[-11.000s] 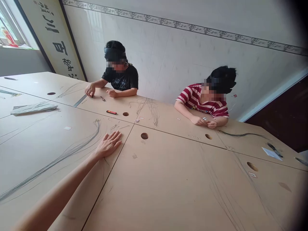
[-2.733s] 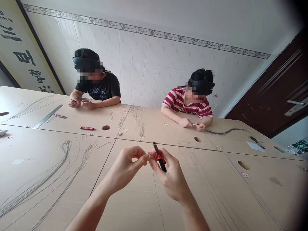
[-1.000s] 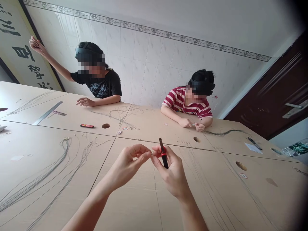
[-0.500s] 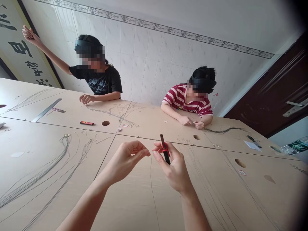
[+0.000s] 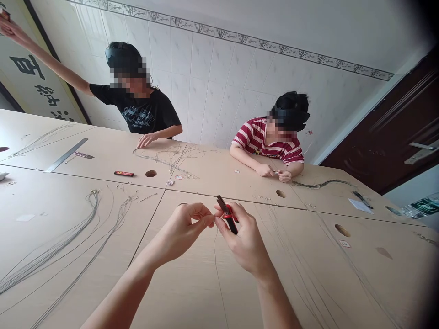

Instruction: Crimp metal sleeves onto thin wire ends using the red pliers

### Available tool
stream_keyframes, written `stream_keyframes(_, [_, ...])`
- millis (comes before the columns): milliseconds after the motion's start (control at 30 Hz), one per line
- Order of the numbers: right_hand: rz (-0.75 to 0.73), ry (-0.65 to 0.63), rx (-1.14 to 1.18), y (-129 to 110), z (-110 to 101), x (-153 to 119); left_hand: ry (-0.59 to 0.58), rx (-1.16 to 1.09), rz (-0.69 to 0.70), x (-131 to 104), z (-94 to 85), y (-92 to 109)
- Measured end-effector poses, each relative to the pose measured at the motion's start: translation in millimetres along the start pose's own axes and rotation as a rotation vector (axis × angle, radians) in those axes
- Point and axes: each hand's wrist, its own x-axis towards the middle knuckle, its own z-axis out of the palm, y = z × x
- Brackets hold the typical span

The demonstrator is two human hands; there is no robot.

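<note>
Near the middle of the view my left hand (image 5: pixel 192 225) pinches the upper end of a thin dark cord (image 5: pixel 216 260), which hangs down toward the bottom edge. My right hand (image 5: pixel 242 235) is wrapped round small pliers (image 5: pixel 227 214) with red and black handles, their metal jaws pointing up and left. The thumb and fingertip of my right hand meet my left fingertips at the cord's end. Whatever small piece lies between the fingertips is too small to make out.
Bundles of cords (image 5: pixel 78 228) lie at the left, and loose cords (image 5: pixel 295 256) at the right. Across the table (image 5: pixel 185 283) sit a person in black (image 5: pixel 144 112) and a person in stripes (image 5: pixel 267 137). A steel ruler (image 5: pixel 66 155) and a red-black knife (image 5: pixel 124 173) lie back left.
My right hand has moved left to touch my left fingertips, and the pliers have tilted further left. The person in black has raised one arm further and slid the other hand right.
</note>
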Motion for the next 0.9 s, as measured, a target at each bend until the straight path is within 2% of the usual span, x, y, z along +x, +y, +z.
stream_keyframes(167, [0.006,-0.001,0.033,-0.5,0.0,1.4,0.005,-0.038,0.029,0.9,-0.3,0.5])
stream_keyframes(267, [-0.006,0.037,0.115,-2.6,-0.2,3.3,-0.007,-0.149,0.076,2.4,-0.4,-0.2])
stream_keyframes(400, [0.004,0.102,0.214,-4.1,-0.5,4.6,-0.121,-0.390,0.105,3.7,2.5,0.6])
stream_keyframes(567, [0.006,0.172,0.285,-4.1,0.1,3.9,-0.196,-0.582,0.043,3.2,7.9,3.7])
stream_keyframes(900, [0.027,0.142,0.459,-3.8,3.2,3.0,-0.125,-0.538,0.083,4.2,7.9,1.3])
